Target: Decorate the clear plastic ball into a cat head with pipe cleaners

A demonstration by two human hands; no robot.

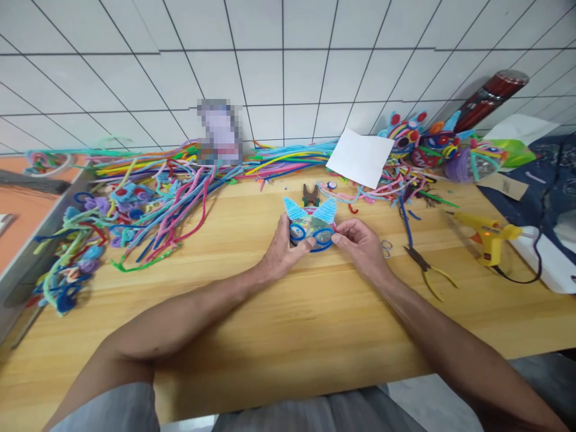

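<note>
Between my hands is a small round craft figure [312, 223] with two light-blue pipe-cleaner ears and blue pipe-cleaner rings on its front. My left hand [283, 249] grips its left side, the thumb lying across the lower front. At the right edge, my right hand [357, 240] pinches with thumb and forefinger. Whether those fingertips hold the figure's rim or a small piece on it is hard to make out. Just behind the figure lies a brown ear-shaped piece [310, 195]. Scissors [386, 248] rest by my right wrist, partly hidden.
Pliers [420, 264] with yellow handles and a yellow glue gun [488, 234] lie to the right. Loose pipe cleaners [180, 210] cover the left and back. White paper [360, 157], several finished figures [402, 137] and a dark red cylinder [492, 99] stand along the tiled wall.
</note>
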